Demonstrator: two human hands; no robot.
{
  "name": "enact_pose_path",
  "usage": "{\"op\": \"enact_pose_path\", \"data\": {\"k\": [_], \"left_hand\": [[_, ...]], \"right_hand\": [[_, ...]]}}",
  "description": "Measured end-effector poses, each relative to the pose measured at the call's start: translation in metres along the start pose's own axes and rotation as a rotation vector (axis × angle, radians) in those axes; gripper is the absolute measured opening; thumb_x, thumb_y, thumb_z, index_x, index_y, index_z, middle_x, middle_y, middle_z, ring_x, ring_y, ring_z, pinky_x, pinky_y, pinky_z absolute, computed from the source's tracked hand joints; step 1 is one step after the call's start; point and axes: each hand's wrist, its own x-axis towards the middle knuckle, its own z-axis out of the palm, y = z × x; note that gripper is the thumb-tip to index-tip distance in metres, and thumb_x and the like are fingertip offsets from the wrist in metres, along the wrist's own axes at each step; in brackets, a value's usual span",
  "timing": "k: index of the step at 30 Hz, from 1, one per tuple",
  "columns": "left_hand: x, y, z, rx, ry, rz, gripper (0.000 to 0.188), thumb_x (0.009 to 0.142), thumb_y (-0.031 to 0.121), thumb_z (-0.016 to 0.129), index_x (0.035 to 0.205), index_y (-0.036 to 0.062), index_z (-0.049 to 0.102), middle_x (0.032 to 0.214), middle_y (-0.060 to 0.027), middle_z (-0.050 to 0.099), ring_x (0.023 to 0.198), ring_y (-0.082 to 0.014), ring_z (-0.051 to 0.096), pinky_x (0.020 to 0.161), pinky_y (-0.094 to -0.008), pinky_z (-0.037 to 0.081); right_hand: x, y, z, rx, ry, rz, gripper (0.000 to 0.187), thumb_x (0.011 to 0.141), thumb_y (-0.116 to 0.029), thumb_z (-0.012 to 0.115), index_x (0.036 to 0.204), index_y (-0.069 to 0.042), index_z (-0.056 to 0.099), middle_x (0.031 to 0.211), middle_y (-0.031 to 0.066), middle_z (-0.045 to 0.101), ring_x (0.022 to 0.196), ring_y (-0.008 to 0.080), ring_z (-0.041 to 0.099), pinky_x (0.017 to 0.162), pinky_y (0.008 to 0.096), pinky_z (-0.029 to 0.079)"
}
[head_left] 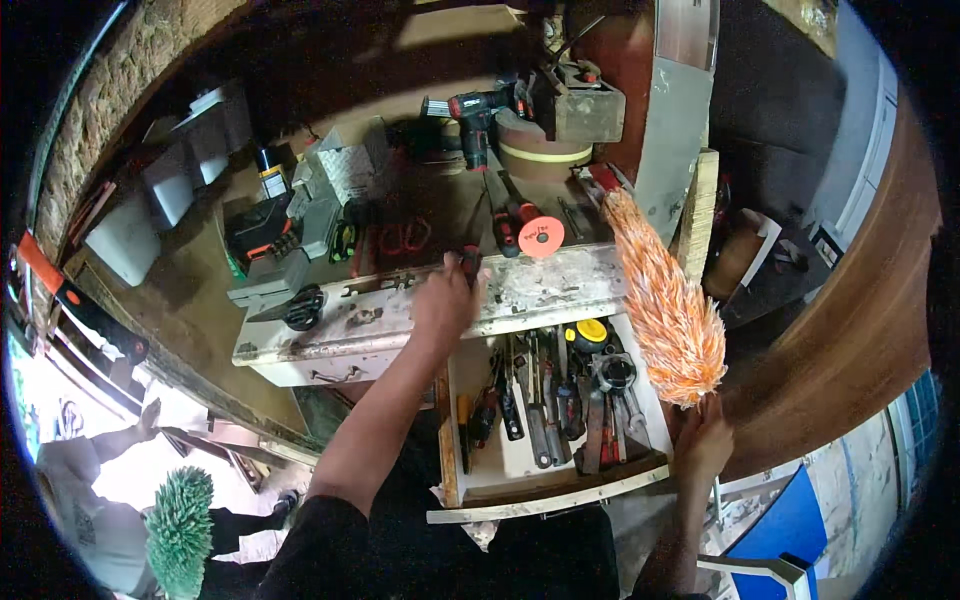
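Observation:
My left hand (446, 305) is over the front edge of the worn white bench top, its fingers closed round the dark red-and-black handle of a screwdriver (469, 260). My right hand (704, 440), right of the open drawer (545, 508), is closed at the lower end of a fluffy orange-and-white duster (668, 300). The duster slants up and away over the bench's right end; its fluff partly hides my right fingers. In the drawer lie several tools: screwdrivers, wrenches (537, 420) and a yellow-and-black tape measure (588, 332).
A cordless drill (475, 120) stands at the back beside a round container (545, 158). An orange disc (541, 237) lies right of my left hand. Boxes and cases (320, 225) crowd the left. A person (100, 490) with a green duster (180, 530) is at lower left.

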Motion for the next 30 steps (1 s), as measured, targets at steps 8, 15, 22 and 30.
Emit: {"op": "enact_pose_path", "data": {"k": [8, 15, 22, 30], "left_hand": [[0.02, 0.011, -0.014, -0.347, -0.351, 0.281, 0.091, 0.076, 0.056, 0.067, 0.13, -0.0102, 0.036, 0.1, -0.029, 0.062, 0.09, -0.0406, 0.063, 0.079, -0.0427, 0.051], [0.023, 0.006, -0.017, -0.468, -0.361, 0.291, 0.078, 0.077, 0.053, 0.067, 0.126, -0.0035, 0.046, 0.107, -0.0252, 0.063, 0.097, -0.0386, 0.062, 0.086, -0.0435, 0.049], [0.028, 0.012, -0.016, -0.398, -0.469, 0.212, 0.072, 0.081, 0.058, 0.061, 0.117, -0.0044, 0.053, 0.098, -0.0262, 0.065, 0.094, -0.0391, 0.063, 0.083, -0.0451, 0.049], [0.044, 0.0, 0.011, -0.499, -0.34, 0.27, 0.073, 0.077, 0.057, 0.065, 0.115, -0.0049, 0.054, 0.1, -0.0273, 0.064, 0.095, -0.0401, 0.062, 0.085, -0.047, 0.048]], "right_hand": [[-0.001, 0.005, 0.002, 0.056, 0.051, -0.06, 0.022, 0.091, -0.021, 0.047, 0.1, -0.005, 0.059, 0.084, 0.0246, 0.063, 0.078, 0.0452, 0.06, 0.063, 0.0522, 0.046], [0.001, 0.0, -0.002, 0.067, 0.012, -0.079, 0.023, 0.09, -0.023, 0.049, 0.1, -0.004, 0.058, 0.083, 0.0248, 0.063, 0.077, 0.0463, 0.06, 0.062, 0.0527, 0.045], [0.001, 0.009, 0.004, 0.084, 0.024, -0.085, 0.026, 0.09, -0.022, 0.051, 0.104, -0.001, 0.059, 0.085, 0.0258, 0.063, 0.081, 0.0454, 0.061, 0.065, 0.0522, 0.046], [0.002, 0.026, 0.021, 0.146, 0.1, -0.125, 0.035, 0.078, -0.03, 0.071, 0.097, -0.004, 0.059, 0.086, 0.024, 0.064, 0.082, 0.0464, 0.06, 0.064, 0.0481, 0.047]]}}
